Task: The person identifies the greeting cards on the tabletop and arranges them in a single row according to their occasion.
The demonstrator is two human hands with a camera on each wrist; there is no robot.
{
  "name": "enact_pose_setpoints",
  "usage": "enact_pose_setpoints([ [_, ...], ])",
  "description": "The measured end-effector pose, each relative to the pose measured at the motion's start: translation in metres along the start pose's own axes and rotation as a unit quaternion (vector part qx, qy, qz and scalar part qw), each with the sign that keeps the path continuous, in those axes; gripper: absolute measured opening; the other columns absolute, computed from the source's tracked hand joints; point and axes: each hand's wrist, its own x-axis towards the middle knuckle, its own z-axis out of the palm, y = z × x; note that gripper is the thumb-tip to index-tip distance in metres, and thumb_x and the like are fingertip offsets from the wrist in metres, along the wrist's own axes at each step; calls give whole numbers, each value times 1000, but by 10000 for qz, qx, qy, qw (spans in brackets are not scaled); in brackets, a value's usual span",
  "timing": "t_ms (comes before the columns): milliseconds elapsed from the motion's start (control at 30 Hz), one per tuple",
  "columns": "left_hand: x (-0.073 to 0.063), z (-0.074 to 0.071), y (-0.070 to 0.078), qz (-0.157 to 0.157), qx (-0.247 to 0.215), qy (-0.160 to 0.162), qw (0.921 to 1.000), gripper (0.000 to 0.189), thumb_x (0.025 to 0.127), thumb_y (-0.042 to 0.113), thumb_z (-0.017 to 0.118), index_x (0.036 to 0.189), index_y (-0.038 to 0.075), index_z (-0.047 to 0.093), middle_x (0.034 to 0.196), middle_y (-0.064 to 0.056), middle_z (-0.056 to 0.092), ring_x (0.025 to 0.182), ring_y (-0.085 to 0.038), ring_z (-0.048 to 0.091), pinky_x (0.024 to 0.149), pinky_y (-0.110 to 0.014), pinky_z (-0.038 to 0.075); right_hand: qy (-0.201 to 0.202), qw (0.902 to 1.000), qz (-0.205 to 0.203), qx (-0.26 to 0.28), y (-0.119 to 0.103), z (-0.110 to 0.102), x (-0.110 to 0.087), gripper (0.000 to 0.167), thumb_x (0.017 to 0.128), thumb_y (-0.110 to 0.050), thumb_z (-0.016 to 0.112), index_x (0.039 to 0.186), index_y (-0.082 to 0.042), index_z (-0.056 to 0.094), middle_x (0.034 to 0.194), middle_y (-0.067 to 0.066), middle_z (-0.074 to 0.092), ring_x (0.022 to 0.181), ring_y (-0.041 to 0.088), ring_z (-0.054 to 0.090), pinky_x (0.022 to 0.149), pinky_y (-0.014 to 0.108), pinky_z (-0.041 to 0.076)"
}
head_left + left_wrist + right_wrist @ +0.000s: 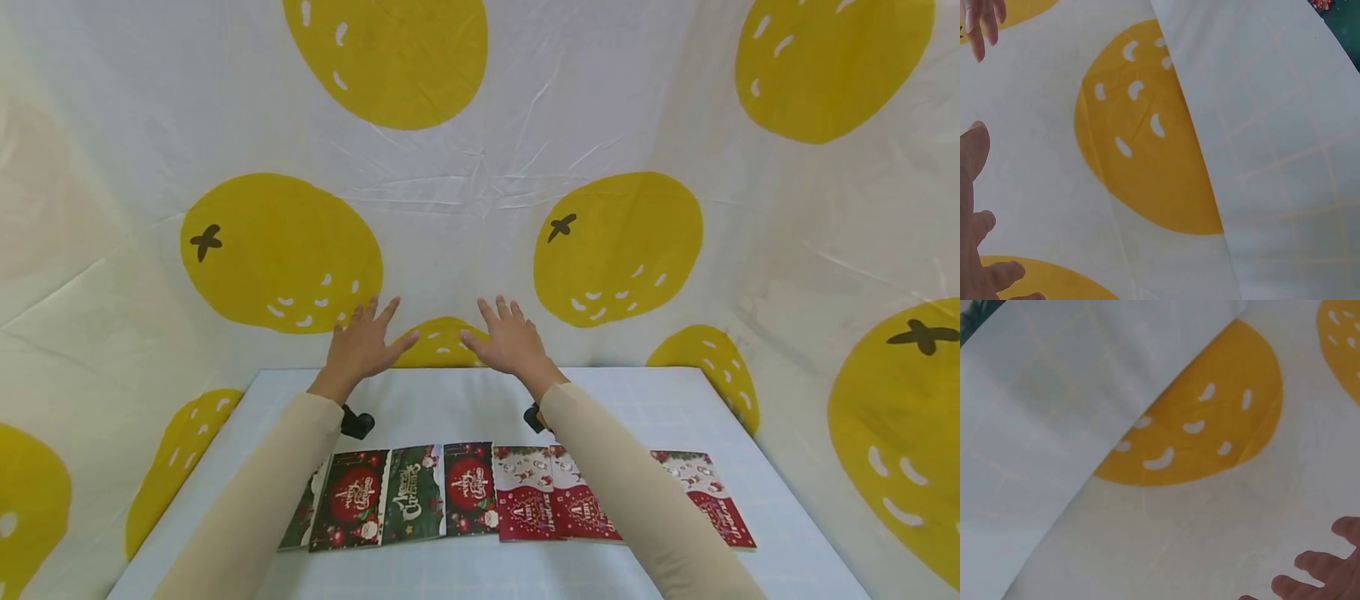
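Both hands are raised over the far part of the table, fingers spread and holding nothing. The left hand points up and forward, its thumb stretched toward the other hand; its fingers show at the left edge of the left wrist view. The right hand mirrors it, and its fingers enter the lower right of the right wrist view. Nearer the body lies a row of Christmas cards: red-and-green ones, a green one, and white-and-red ones. The right sleeve covers part of the row.
The table has a pale, faintly checked cover. Behind it and at both sides hangs a white cloth printed with big yellow fruit. A black wrist-camera mount sits under the left wrist, another under the right.
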Motion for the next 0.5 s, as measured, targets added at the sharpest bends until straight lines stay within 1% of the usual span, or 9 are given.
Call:
enact_pose_setpoints([
  [133, -6, 2, -8, 20, -21, 122, 9999, 93, 99, 75, 43, 170, 20, 19, 172, -24, 17, 154, -53, 20, 115, -79, 18, -11, 9998, -81, 170, -10, 10, 0, 83, 105, -66, 42, 170, -18, 19, 174, 16, 13, 159, 42, 14, 122, 63, 25],
  [333, -15, 8, -15, -1, -158, 148, 9998, 93, 100, 73, 45, 169, 16, 19, 171, -25, 20, 153, -53, 23, 113, -80, 20, 45, 9971, -261, 715, -22, 23, -3, 85, 104, -64, 46, 169, -16, 21, 174, 19, 15, 158, 43, 17, 122, 61, 26],
  [500, -25, 13, -24, -76, -386, 162, 9991, 94, 100, 70, 50, 169, 15, 20, 171, -25, 20, 152, -53, 25, 111, -80, 23, 222, 9940, -463, 967, -33, 33, -6, 83, 104, -60, 51, 167, -11, 28, 171, 22, 23, 156, 43, 25, 121, 59, 31],
])
